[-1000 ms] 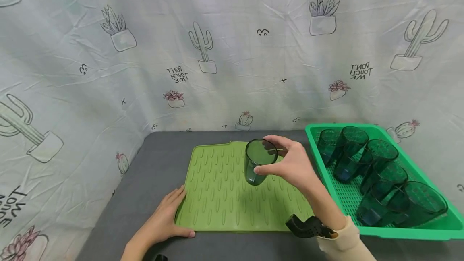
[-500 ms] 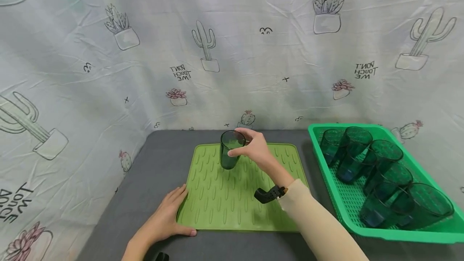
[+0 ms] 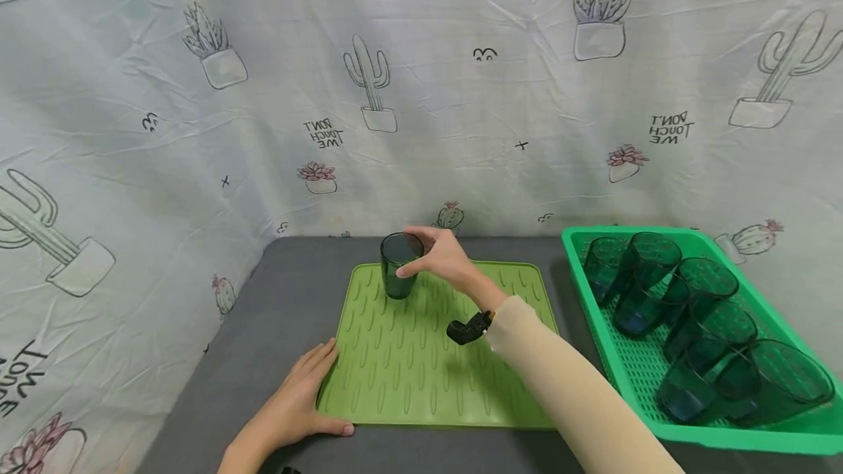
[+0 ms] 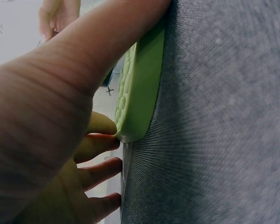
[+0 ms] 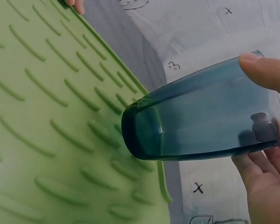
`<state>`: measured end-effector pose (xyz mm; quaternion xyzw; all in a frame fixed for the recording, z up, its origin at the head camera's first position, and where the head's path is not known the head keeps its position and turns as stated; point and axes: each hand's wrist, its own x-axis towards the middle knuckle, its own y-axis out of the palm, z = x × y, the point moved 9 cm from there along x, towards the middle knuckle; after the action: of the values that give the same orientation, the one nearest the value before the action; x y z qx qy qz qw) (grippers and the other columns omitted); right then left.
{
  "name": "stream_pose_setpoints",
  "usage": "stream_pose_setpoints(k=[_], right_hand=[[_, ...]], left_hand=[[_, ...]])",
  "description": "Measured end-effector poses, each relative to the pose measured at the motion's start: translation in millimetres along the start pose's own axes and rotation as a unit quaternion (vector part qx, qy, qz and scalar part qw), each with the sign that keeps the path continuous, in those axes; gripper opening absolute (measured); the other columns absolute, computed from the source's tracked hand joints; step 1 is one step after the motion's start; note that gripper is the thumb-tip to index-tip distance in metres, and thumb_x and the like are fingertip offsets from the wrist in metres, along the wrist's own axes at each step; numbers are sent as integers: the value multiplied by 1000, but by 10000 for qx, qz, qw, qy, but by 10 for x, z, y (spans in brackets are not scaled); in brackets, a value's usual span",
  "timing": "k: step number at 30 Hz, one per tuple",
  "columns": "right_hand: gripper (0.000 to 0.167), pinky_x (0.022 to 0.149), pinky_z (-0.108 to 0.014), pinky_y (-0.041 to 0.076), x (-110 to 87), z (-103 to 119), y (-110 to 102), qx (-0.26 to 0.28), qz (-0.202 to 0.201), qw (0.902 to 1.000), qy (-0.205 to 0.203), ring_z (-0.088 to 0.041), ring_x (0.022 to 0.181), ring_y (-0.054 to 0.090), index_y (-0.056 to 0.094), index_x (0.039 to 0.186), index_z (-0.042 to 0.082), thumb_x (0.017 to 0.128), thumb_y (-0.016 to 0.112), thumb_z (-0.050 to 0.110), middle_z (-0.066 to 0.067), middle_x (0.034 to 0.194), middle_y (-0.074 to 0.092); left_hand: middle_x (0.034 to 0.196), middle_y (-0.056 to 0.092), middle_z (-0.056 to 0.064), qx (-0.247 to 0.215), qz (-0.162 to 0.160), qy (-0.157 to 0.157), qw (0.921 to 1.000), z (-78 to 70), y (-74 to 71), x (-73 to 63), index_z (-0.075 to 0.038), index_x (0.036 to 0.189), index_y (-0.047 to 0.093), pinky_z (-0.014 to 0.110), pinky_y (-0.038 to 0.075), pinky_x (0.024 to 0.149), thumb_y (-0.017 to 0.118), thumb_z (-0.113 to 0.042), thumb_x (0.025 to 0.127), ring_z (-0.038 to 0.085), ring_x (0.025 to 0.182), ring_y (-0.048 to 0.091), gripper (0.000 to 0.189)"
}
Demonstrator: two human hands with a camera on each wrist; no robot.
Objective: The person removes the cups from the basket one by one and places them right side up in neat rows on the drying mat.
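Observation:
My right hand [image 3: 448, 260] grips a dark green-tinted glass tumbler [image 3: 394, 280] near its rim, thumb on one side and fingers on the other. The tumbler is upright over the back left part of a lime-green ribbed mat [image 3: 421, 371]. In the right wrist view the thick base of the tumbler [image 5: 191, 116] is right at the mat's ridges, close to its edge. My left hand [image 3: 293, 402] rests at the mat's front left corner with the thumb and fingers spread. Its fingertips touch the mat's raised edge [image 4: 147, 84] in the left wrist view.
To the right stands a green plastic basket [image 3: 609, 379] with several similar tumblers [image 3: 705, 284] inside. A grey cloth [image 3: 290, 291] covers the table. Behind it hangs a pale curtain [image 3: 435, 93] printed with cacti.
My right hand has carried the tumbler left and toward the back, from over the mat's middle to its back left corner. The left hand has stayed in place.

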<state>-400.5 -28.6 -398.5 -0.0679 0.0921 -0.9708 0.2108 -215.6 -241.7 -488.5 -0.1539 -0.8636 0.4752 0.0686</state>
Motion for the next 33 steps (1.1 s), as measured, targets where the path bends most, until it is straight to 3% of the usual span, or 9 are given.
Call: stream_pose_setpoints(k=[4,8,15,26,33], right_hand=[[77,91,-36,51,58,54,140,213,303,9992,-143,-15,122,54,61,136,22,67,92,7,6,136,55],[80,93,-36,51,85,-31,268,339,671,9972,-13,-19,128,51,57,141,18,69,90,4,3,140,53],[79,103,-38,42,84,-74,331,-410,834,9954,-215,-15,135,41,56,140,26,71,91,16,8,146,47],[84,101,-37,45,105,-84,337,-846,386,9955,-161,-17,129,49,54,143,26,68,93,28,6,143,51],[86,103,-35,43,108,-86,326,-700,239,9970,-237,-16,131,47,53,145,19,69,92,25,8,138,55]], left_hand=[[157,25,21,-1,-73,18,10000,-14,-9,-30,3,152,31,68,28,103,78,-72,62,46,141,20,126],[157,25,22,-16,-72,43,10000,-36,22,-45,4,152,31,67,28,103,78,-72,62,46,141,20,127],[157,25,21,-68,-87,-22,9999,-20,50,-58,4,152,30,67,27,103,79,-72,60,45,142,20,128],[157,25,20,-62,-99,-28,9999,8,16,-57,2,153,30,66,28,104,79,-72,60,44,142,19,128],[158,24,19,-20,-119,-11,9999,-5,-3,-47,2,153,31,67,28,103,80,-71,61,44,142,19,126]])
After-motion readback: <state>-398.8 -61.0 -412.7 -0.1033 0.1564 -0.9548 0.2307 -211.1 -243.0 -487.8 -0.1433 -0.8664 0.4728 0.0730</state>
